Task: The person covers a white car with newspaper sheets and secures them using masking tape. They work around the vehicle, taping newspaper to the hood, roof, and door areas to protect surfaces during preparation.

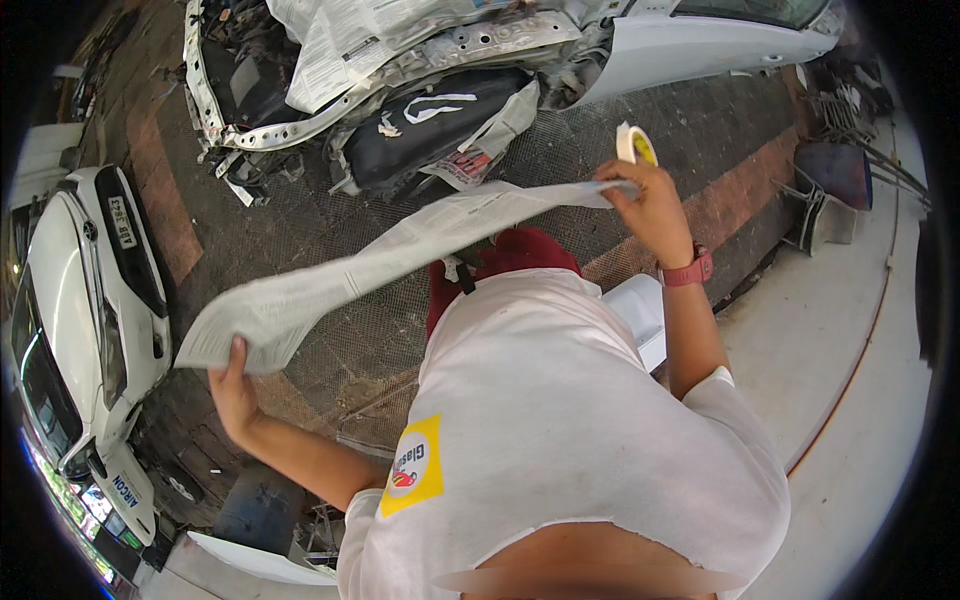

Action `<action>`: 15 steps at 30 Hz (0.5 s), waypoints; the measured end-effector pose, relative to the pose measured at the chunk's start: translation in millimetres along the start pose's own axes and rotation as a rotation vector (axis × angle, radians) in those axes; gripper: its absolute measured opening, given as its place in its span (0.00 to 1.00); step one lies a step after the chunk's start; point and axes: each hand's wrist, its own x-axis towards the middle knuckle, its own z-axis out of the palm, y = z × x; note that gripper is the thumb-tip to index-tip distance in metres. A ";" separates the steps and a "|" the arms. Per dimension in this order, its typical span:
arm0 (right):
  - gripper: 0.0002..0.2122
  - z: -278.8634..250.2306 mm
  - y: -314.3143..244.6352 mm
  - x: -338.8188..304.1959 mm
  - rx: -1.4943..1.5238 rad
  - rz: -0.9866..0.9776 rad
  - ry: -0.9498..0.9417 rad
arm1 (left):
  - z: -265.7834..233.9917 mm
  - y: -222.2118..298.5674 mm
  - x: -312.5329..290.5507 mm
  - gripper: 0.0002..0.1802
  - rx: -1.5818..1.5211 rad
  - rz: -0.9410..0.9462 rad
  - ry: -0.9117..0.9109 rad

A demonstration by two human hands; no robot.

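A long sheet of newspaper point(340, 275) stretches in front of me, slanting from low on the left to higher on the right. My left hand point(238, 395) pinches its left end, the thumb on top and the other fingers hidden under the paper. My right hand point(648, 205) grips the right end between thumb and fingers. A roll of masking tape point(625, 146), pale with a yellow core, sits at the fingers of that same hand. Beyond the sheet, a black tyre-like part point(400, 155) of a stripped car lies partly under another newspaper piece point(512, 125).
The car's bare front frame point(520, 38) spans the far side, with newspaper point(340, 60) over its engine bay and a white door point(700, 55) to the right. A white car point(68, 250) stands at left. Chairs point(828, 222) line the right side. Dark paving point(260, 235) lies between.
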 end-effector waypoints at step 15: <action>0.09 98.1 144.3 118.3 0.041 0.141 0.242 | 218.4 -88.6 131.1 0.29 0.157 0.061 0.101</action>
